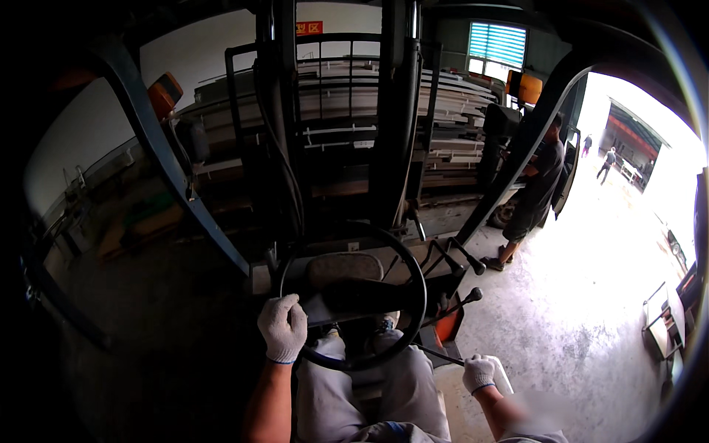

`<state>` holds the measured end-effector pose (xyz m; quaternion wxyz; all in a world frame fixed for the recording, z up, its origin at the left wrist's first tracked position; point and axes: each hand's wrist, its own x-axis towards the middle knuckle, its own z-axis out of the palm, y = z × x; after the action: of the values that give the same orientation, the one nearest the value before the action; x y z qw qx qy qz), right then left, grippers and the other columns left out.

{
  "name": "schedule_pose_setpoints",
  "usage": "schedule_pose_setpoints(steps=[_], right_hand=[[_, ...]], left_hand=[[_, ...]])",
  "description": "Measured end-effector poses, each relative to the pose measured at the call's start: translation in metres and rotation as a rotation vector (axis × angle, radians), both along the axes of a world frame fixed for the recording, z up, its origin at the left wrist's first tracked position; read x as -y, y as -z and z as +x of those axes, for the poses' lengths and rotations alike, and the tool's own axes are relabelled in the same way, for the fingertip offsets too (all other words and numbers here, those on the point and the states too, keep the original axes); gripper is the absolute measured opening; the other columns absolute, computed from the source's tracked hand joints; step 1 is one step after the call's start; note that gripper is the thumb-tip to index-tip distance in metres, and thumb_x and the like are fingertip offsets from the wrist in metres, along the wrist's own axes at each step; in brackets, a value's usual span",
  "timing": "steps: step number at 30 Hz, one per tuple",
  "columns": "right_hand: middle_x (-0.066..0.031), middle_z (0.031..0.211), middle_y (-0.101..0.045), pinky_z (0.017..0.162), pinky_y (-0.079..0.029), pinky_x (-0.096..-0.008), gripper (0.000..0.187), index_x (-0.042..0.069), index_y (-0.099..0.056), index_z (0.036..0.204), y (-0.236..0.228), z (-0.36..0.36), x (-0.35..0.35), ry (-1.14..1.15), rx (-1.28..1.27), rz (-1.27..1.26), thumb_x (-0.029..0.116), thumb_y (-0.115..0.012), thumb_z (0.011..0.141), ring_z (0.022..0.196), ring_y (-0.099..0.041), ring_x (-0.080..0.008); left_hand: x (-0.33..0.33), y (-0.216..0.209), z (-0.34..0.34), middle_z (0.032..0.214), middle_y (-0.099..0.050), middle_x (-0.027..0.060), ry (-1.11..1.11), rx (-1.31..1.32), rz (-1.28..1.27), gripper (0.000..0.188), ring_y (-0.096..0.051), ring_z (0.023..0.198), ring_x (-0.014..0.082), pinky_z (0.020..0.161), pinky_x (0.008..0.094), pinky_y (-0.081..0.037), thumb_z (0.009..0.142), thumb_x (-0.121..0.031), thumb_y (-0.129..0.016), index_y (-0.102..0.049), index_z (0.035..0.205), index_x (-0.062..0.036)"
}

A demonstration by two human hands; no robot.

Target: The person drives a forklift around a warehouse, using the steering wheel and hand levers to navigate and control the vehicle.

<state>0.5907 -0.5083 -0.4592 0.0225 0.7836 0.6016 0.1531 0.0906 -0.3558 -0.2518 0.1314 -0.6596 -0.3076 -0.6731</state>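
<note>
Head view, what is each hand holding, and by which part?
The left hand holds the wheel by the left side of its rim; the right hand holds a lever by its near end.

The gloved left grip (283,329) holds the black steering wheel (362,365), the right grip (478,373) a thin lever (443,356).

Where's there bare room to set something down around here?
The widest free patch is the pale floor between the nearest standing person and the white stand at right. Crowded: the right side of the steering wheel, with black-knobbed levers; its left rim, at the left hand; and the right hand on a thin rod.
</note>
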Motion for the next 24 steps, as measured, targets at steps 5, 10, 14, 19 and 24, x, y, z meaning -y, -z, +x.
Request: schedule_pose_setpoints(steps=[5, 10, 14, 19, 24], right_hand=[[-0.0109, 0.097, -0.072, 0.076, -0.054, -0.0500, 0.013, 0.011, -0.077, 0.086, 0.000, -0.014, 0.013, -0.065, 0.035, 0.228, 0.017, -0.066, 0.080, 0.096, -0.068, -0.0359], [-0.0106, 0.096, -0.072, 0.074, -0.054, -0.0490, 0.013, 0.011, -0.076, 0.087, 0.001, -0.028, 0.025, -0.030, -0.004, 0.180, 0.016, -0.066, 0.080, 0.096, -0.068, -0.0356], [-0.0103, 0.095, -0.071, 0.071, -0.054, -0.0484, 0.013, 0.011, -0.076, 0.088, 0.000, -0.046, 0.040, -0.021, 0.004, 0.173, 0.015, -0.066, 0.081, 0.094, -0.068, -0.0350], [-0.0097, 0.100, -0.072, 0.069, -0.054, -0.0472, 0.016, 0.011, -0.076, 0.094, -0.001, -0.070, 0.055, -0.024, 0.062, 0.097, 0.019, -0.067, 0.084, 0.093, -0.069, -0.0329], [-0.0090, 0.102, -0.072, 0.073, -0.053, -0.0483, 0.019, 0.013, -0.075, 0.100, -0.001, -0.085, 0.068, -0.016, 0.068, 0.095, 0.019, -0.065, 0.085, 0.098, -0.068, -0.0329]], left_hand=[[0.006, 0.001, -0.003, 0.085, -0.070, 0.0128, 0.000, 0.034, -0.015, 0.017, -0.068, 0.072, 0.0327, 0.065, 0.0410, -0.055, 0.088, 0.004, -0.068, -0.072, 0.102, -0.0044], [-0.004, -0.018, -0.022, 0.085, -0.070, 0.0116, -0.029, -0.073, 0.042, 0.015, -0.070, 0.073, 0.0316, 0.067, 0.0400, -0.056, 0.090, 0.003, -0.068, -0.072, 0.102, -0.0061], [-0.051, -0.065, -0.021, 0.092, -0.076, 0.0153, -0.031, -0.038, -0.067, 0.012, -0.074, 0.086, 0.0349, 0.076, 0.0418, -0.060, 0.091, -0.004, -0.070, -0.075, 0.101, -0.0062], [-0.092, -0.120, 0.088, 0.105, -0.078, 0.0164, 0.102, -0.015, -0.174, 0.019, -0.076, 0.097, 0.0354, 0.088, 0.0444, -0.061, 0.093, -0.015, -0.068, -0.078, 0.107, -0.0068], [0.022, -0.068, 0.179, 0.078, -0.065, 0.0106, 0.424, -0.465, 0.015, 0.005, -0.064, 0.077, 0.0316, 0.076, 0.0466, -0.051, 0.085, -0.013, -0.069, -0.068, 0.080, -0.0123]])
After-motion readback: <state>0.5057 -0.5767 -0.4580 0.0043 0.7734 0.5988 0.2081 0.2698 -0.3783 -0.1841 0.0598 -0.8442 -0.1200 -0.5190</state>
